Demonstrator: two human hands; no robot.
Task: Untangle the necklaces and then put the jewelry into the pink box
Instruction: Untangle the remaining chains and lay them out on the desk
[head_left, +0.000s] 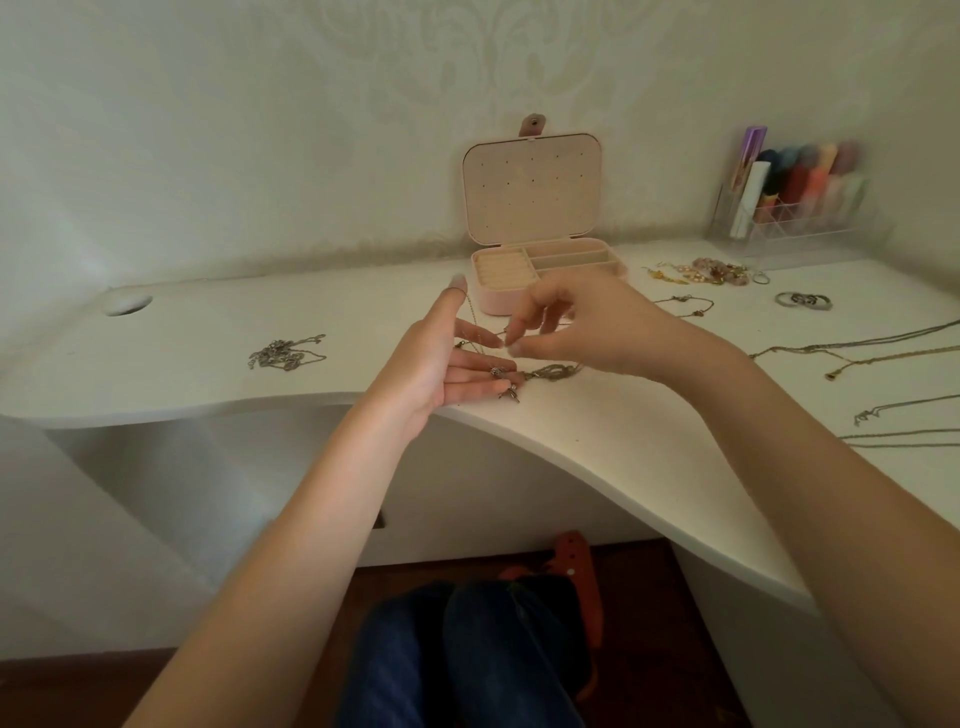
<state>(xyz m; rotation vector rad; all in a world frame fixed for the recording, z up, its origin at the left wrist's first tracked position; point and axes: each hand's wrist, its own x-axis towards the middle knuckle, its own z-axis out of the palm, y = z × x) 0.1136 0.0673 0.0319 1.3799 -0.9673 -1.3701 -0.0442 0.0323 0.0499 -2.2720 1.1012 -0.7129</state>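
On the left of the white desk (156, 364), a silver chain heap (287, 353) is lying bunched by itself, well apart from the hands. Moving right, the left hand (441, 364) is resting palm-up near the desk's front edge with its fingers spread open, a thin chain (475, 332) draping over them from the raised thumb and small charms (504, 382) sitting at the fingertips. Just right of it, the right hand (576, 327) is hovering with thumb and forefinger pinching together at what looks like a strand of that chain, though the strand is too fine to be sure, and a knotted clump (553, 371) is lying on the desk beneath it. Behind the hands, the pink box (545, 275) is standing open against the wall, its compartments looking bare. Further right, a short chain (680, 304), beaded earrings and bracelets (711, 270) and some rings (802, 300) are waiting, with long necklaces (883, 348) trailing off the right edge. The risk here, as I judge it, is pulling the pinched strand too hard, which would be tightening the knot rather than loosening it, or snapping so fine a link. With the clump so near the curved front edge, a slip could also be sending charms onto the floor.
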